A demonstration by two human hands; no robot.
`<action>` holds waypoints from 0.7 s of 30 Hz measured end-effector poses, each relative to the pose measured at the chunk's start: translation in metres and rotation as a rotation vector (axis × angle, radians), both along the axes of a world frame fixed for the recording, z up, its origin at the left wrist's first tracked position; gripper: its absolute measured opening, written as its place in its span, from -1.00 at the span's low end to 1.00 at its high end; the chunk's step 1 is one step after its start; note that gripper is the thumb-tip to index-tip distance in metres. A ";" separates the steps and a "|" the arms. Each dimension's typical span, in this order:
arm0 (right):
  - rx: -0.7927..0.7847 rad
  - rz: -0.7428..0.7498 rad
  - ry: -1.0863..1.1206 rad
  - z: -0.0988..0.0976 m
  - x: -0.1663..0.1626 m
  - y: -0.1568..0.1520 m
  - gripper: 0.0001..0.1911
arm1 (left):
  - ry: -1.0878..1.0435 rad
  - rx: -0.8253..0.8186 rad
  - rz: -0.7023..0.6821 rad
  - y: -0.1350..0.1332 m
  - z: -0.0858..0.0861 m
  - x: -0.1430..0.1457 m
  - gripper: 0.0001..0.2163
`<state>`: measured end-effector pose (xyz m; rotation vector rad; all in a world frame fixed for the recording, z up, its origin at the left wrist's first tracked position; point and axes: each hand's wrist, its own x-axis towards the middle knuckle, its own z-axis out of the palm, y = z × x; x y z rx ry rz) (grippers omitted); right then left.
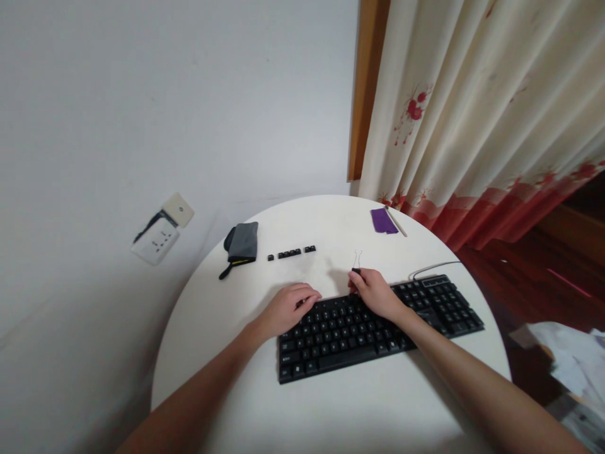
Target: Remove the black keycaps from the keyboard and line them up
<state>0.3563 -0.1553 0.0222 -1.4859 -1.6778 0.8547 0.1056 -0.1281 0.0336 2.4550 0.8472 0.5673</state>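
Note:
A black keyboard [378, 328] lies across the round white table [331, 403]. My left hand [288, 309] rests with curled fingers on the keyboard's upper left corner. My right hand [375, 291] sits over the keyboard's top edge near the middle and pinches a small black tool with two thin wire loops, a keycap puller [357, 263]. A short row of loose black keycaps [292, 253] lies on the table beyond the hands.
A grey and black pouch [242, 243] lies at the table's back left. A purple cloth [382, 221] and a thin stick [396, 222] lie at the back right. The keyboard cable [432, 267] runs right. Wall sockets [158, 236] and a curtain [472, 126] stand behind.

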 end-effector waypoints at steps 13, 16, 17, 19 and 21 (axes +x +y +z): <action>0.100 -0.032 0.320 0.015 -0.023 -0.023 -0.61 | -0.194 0.064 0.113 -0.013 0.000 0.004 -0.73; 0.108 0.004 0.311 0.015 -0.034 -0.033 -0.63 | -0.242 0.045 0.085 -0.018 0.000 0.007 -0.68; 0.111 0.014 0.299 0.014 -0.036 -0.035 -0.64 | -0.251 0.038 0.074 -0.020 0.001 0.008 -0.69; 0.115 0.035 0.272 0.013 -0.039 -0.037 -0.64 | -0.264 0.024 0.066 -0.022 0.002 0.009 -0.73; 0.122 0.058 0.252 0.013 -0.040 -0.038 -0.65 | -0.279 0.019 0.073 -0.023 0.003 0.009 -0.78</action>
